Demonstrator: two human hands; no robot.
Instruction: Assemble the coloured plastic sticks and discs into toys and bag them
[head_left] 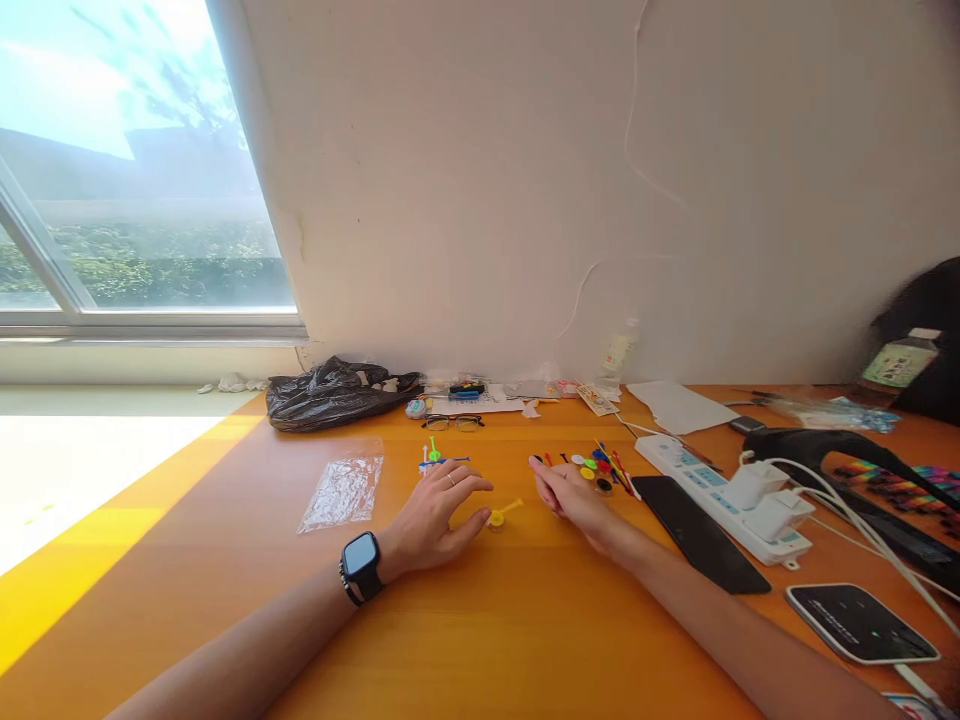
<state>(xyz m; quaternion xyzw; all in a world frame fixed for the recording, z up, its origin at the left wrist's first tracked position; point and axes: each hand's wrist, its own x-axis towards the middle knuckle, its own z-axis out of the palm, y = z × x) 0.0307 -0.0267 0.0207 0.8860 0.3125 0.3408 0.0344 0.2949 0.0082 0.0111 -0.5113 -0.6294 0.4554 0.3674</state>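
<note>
My left hand [439, 510], with a ring and a dark watch, hovers over or rests on the table with its fingers apart. Beside its thumb tip lies a small yellow plastic piece with a round base and a thin stem [497, 518]; whether they touch I cannot tell. Just beyond the fingers are green, white and blue stemmed pieces [433, 455]. My right hand [574, 498] is closed, thumb pressed to the curled fingers; a small dark spot shows at the tip, too small to name. Around it lie several coloured discs [587, 473] and thin sticks [619, 470].
A clear plastic bag [343, 492] lies at left, a black bag [330, 393] behind it. Glasses [453, 423] lie at the back. On the right are a black phone [701, 535], a white power strip [724, 500] with plugs and cables, and a flat black-topped device [862, 623].
</note>
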